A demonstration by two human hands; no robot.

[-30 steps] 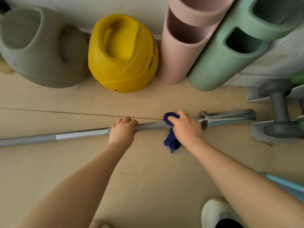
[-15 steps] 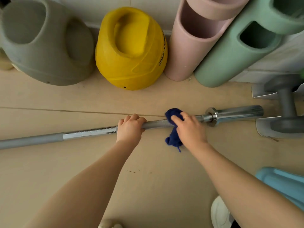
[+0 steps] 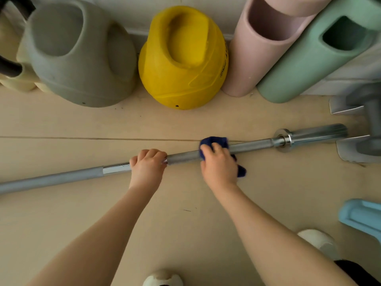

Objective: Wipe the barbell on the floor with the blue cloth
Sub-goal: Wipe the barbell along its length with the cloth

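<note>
A long silver barbell (image 3: pixel 61 177) lies across the beige floor, its collar and sleeve end at the right. My left hand (image 3: pixel 147 166) grips the shaft near its middle. To its right, my right hand (image 3: pixel 219 164) presses a dark blue cloth (image 3: pixel 214 141) around the shaft. A tail of the cloth hangs out below the hand. The bar under both hands is hidden.
Along the wall stand a grey kettlebell (image 3: pixel 80 56), a yellow kettlebell (image 3: pixel 181 58), a pink roller (image 3: pixel 259 48) and a green roller (image 3: pixel 313 56). A grey dumbbell (image 3: pixel 373 124) on white holders sits right of the bar end. A light blue object (image 3: pixel 362 217) and my white shoes lie near.
My right hand has slid the cloth leftward along the shaft, away from the collar. My left hand keeps its grip. The view has shifted slightly.
</note>
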